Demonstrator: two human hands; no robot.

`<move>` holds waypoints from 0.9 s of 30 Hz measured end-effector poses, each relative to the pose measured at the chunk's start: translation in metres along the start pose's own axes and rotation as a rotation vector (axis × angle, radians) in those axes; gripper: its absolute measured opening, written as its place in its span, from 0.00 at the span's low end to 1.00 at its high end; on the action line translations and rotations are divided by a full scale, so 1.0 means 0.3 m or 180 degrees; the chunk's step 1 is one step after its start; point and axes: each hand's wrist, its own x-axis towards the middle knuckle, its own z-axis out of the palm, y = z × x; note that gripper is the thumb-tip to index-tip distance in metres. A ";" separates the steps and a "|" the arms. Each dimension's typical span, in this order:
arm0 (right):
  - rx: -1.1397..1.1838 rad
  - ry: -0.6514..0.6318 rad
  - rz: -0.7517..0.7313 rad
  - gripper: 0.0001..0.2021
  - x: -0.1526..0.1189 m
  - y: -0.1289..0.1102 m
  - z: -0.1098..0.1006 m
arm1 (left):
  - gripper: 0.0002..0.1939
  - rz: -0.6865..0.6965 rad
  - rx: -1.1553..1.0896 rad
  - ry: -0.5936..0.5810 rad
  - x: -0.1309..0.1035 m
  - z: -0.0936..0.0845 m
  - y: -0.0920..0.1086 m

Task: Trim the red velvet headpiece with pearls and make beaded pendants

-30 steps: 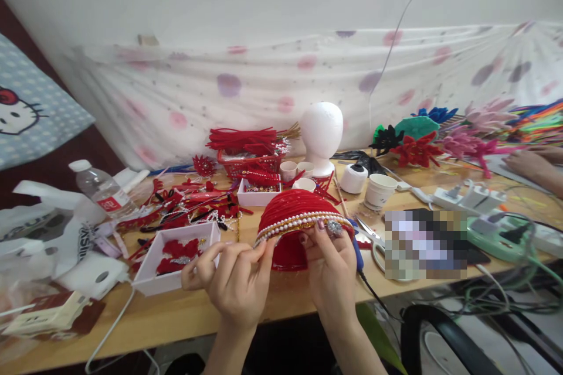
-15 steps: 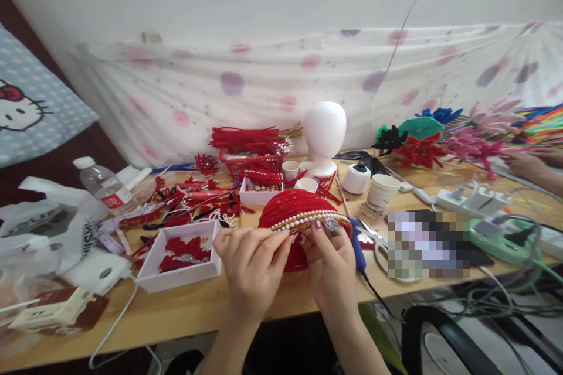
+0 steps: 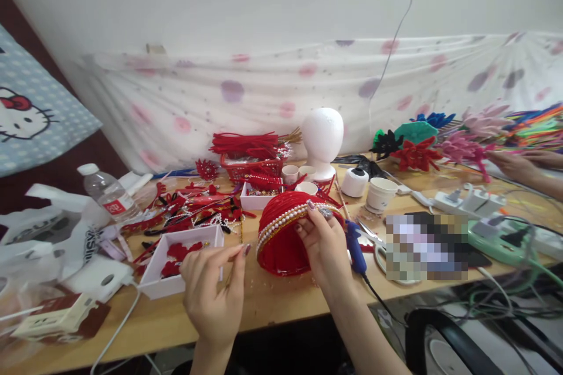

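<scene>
A red cap-like headpiece (image 3: 281,240) stands tilted above the table, its hollow inside facing me. White pearl beads (image 3: 281,221) and a gold trim run along its rim, with a silvery jewelled ornament (image 3: 325,211) at the right. My right hand (image 3: 323,246) grips that rim, thumb outside and fingers inside. Left of the headpiece and apart from it, my left hand (image 3: 215,287) is closed in a pinch; whatever its fingertips may hold is too small to make out. Beyond my left hand sits a white box (image 3: 152,287) with red velvet pieces.
A blue glue gun (image 3: 357,252) and scissors (image 3: 396,272) lie at the right. Behind stand a white foam head (image 3: 323,137), a thread cone (image 3: 354,182), paper cups (image 3: 380,194) and a red basket (image 3: 237,171). Another person's hands (image 3: 514,169) work at far right.
My left hand has come away from the headpiece's rim, moving left and toward me in a pinch. My right hand still holds the rim, and more of the red inside now shows.
</scene>
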 end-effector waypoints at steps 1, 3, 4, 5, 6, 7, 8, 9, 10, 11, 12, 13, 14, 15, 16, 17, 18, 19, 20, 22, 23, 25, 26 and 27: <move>0.0008 -0.0027 0.0016 0.18 0.013 0.003 0.012 | 0.06 -0.0015 0.0011 0.0043 -0.003 -0.006 -0.008; 0.0030 -0.0056 0.0022 0.17 0.041 0.010 0.040 | 0.06 -0.0023 0.0016 0.0074 -0.004 -0.015 -0.020; 0.0038 -0.0066 0.0030 0.17 0.057 0.013 0.055 | 0.06 -0.0021 0.0024 0.0080 -0.003 -0.018 -0.023; 0.0042 -0.0081 0.0044 0.16 0.073 0.018 0.069 | 0.06 -0.0019 0.0035 0.0082 -0.002 -0.022 -0.027; 0.0039 -0.0096 0.0062 0.16 0.088 0.023 0.081 | 0.06 -0.0024 0.0051 0.0090 -0.001 -0.024 -0.030; 0.0029 -0.0109 0.0083 0.15 0.102 0.030 0.091 | 0.06 -0.0033 0.0078 0.0101 -0.001 -0.027 -0.033; 0.0010 -0.0118 0.0107 0.15 0.115 0.039 0.097 | 0.06 -0.0043 0.0104 0.0113 -0.003 -0.029 -0.037; -0.0016 -0.0122 0.0132 0.14 0.125 0.049 0.100 | 0.05 -0.0059 0.0125 0.0111 -0.005 -0.030 -0.042; -0.0048 -0.0121 0.0156 0.14 0.134 0.060 0.100 | 0.05 -0.0088 0.0140 0.0092 -0.008 -0.032 -0.047; -0.0086 -0.0117 0.0175 0.14 0.140 0.072 0.098 | 0.05 -0.0121 0.0150 0.0058 -0.012 -0.032 -0.051; -0.0126 -0.0109 0.0184 0.15 0.145 0.083 0.096 | 0.05 -0.0153 0.0155 0.0023 -0.016 -0.033 -0.055; -0.0168 -0.0103 0.0181 0.15 0.150 0.092 0.093 | 0.05 -0.0177 0.0151 -0.0012 -0.020 -0.033 -0.059; -0.0211 -0.0104 0.0167 0.16 0.154 0.100 0.090 | 0.05 -0.0199 0.0147 -0.0034 -0.022 -0.033 -0.062; -0.0257 -0.0112 0.0146 0.16 0.158 0.106 0.089 | 0.05 -0.0213 0.0145 -0.0046 -0.024 -0.032 -0.064; -0.0304 -0.0130 0.0122 0.16 0.161 0.110 0.088 | 0.05 -0.0216 0.0141 -0.0051 -0.024 -0.030 -0.065; -0.0355 -0.0153 0.0098 0.17 0.164 0.112 0.087 | 0.05 -0.0215 0.0137 -0.0052 -0.023 -0.029 -0.066; -0.0412 -0.0178 0.0080 0.17 0.166 0.112 0.084 | 0.05 -0.0211 0.0134 -0.0055 -0.022 -0.026 -0.067; -0.0475 -0.0203 0.0070 0.17 0.165 0.112 0.079 | 0.05 -0.0208 0.0129 -0.0068 -0.021 -0.024 -0.068; -0.0546 -0.0224 0.0063 0.18 0.160 0.111 0.072 | 0.05 -0.0210 0.0122 -0.0091 -0.020 -0.020 -0.069; -0.0713 -0.0262 0.0047 0.19 0.140 0.111 0.046 | 0.04 -0.0246 0.0079 -0.0160 -0.024 -0.010 -0.072; -0.0812 -0.0290 0.0027 0.19 0.124 0.112 0.030 | 0.04 -0.0298 0.0044 -0.0215 -0.029 -0.002 -0.075; -0.1051 -0.0400 -0.0061 0.18 0.083 0.116 -0.004 | 0.04 -0.0440 -0.0030 -0.0361 -0.042 0.017 -0.081; -0.1196 -0.0505 -0.0122 0.17 0.061 0.120 -0.019 | 0.04 -0.0514 -0.0062 -0.0438 -0.049 0.028 -0.083; -0.1355 -0.0646 -0.0190 0.16 0.039 0.122 -0.032 | 0.04 -0.0583 -0.0092 -0.0515 -0.056 0.038 -0.084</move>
